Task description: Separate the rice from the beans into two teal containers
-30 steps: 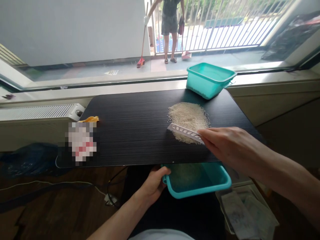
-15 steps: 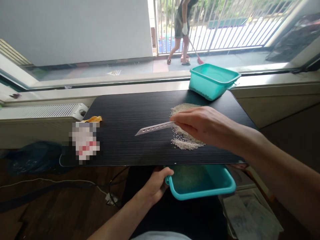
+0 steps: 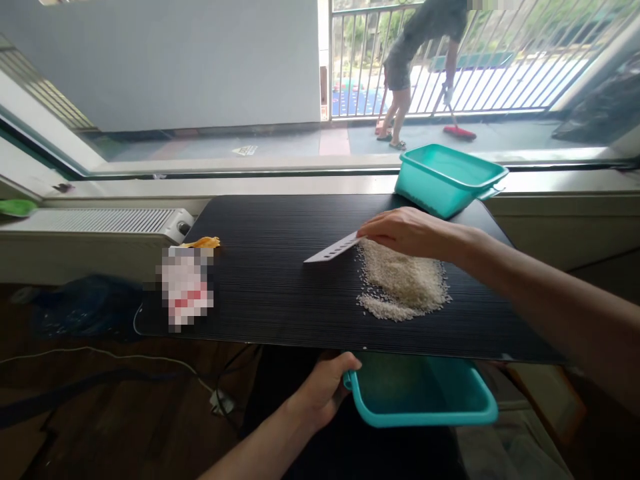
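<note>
The right hand's (image 3: 400, 230) fingers are pinched closed on one end of a white, ruler-like slotted strip (image 3: 333, 249), whose free end points left over the black tabletop (image 3: 270, 273). Whether its edge touches the wood is hard to tell from here. The pale, rice-like grains (image 3: 405, 280) lie in a loose pile on the right half of the table, partly beneath the hand, with a thinner band on the near side. The left hand (image 3: 325, 387) grips the left rim of a teal tub (image 3: 425, 420) below the table's near edge, thumb over the top. The step in hand looks like sweeping grains nearward; another stroke would call for the strip edge-down beyond them, tub mouth close under the edge.
</note>
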Available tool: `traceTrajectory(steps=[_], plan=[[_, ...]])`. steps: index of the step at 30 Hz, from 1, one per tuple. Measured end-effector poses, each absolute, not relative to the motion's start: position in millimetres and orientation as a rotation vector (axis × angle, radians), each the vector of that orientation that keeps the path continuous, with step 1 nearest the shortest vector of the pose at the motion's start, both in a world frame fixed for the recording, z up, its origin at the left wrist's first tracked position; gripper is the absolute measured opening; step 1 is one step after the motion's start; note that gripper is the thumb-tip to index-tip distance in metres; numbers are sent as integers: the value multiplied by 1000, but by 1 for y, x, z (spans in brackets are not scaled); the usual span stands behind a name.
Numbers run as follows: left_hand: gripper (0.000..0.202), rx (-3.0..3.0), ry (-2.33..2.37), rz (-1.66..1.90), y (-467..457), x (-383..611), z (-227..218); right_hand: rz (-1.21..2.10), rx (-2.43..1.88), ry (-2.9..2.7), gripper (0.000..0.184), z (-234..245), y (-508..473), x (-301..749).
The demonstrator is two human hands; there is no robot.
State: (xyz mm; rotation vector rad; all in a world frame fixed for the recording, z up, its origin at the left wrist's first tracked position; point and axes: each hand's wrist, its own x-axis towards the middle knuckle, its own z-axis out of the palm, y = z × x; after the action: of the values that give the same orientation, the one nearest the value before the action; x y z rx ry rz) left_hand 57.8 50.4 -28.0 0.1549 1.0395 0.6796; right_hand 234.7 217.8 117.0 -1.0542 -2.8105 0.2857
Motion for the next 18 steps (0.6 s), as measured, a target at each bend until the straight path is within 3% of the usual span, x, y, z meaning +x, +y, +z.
traceTrajectory(steps=[10,18], plan=[[19,162,1038,700,51,67,-26,425,-914,-2889,36,107,176,278],[20,141,1057,680,50,72,-26,309,-911,-2838,33,121,160,282]])
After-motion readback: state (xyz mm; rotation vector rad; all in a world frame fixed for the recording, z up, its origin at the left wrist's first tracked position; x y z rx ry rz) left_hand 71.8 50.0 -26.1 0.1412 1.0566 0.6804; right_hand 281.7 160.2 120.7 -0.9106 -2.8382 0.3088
